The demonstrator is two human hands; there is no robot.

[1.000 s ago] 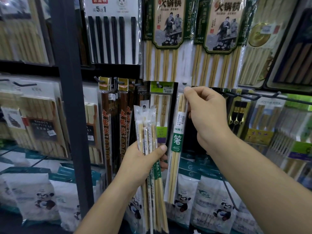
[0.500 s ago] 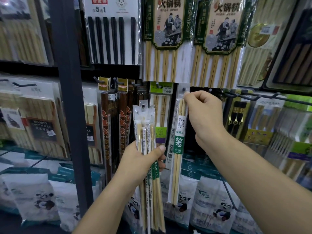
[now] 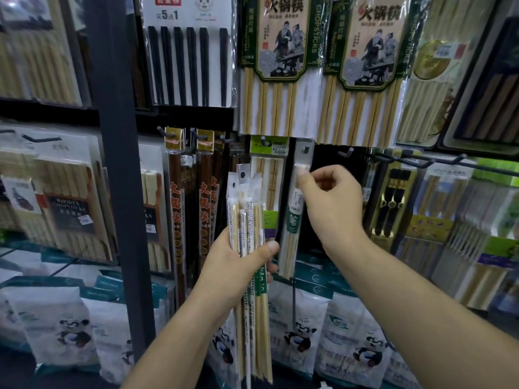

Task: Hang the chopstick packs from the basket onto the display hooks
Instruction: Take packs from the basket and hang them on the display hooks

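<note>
– While our left hand [image 3: 238, 259] grips a bundle of chopstick packs [image 3: 247, 217] upright, where is the single pack [image 3: 293, 223]?
– Our right hand [image 3: 328, 203] pinches it near the top. Its upper end reaches a hook [image 3: 306, 149] in the rack's [image 3: 182, 116] middle row, just right of the bundle.

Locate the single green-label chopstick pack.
Centre of the head view: the single pack hangs with its top at a display hook, pinched by the right hand, just right of the bundle gripped by the left hand.
</note>
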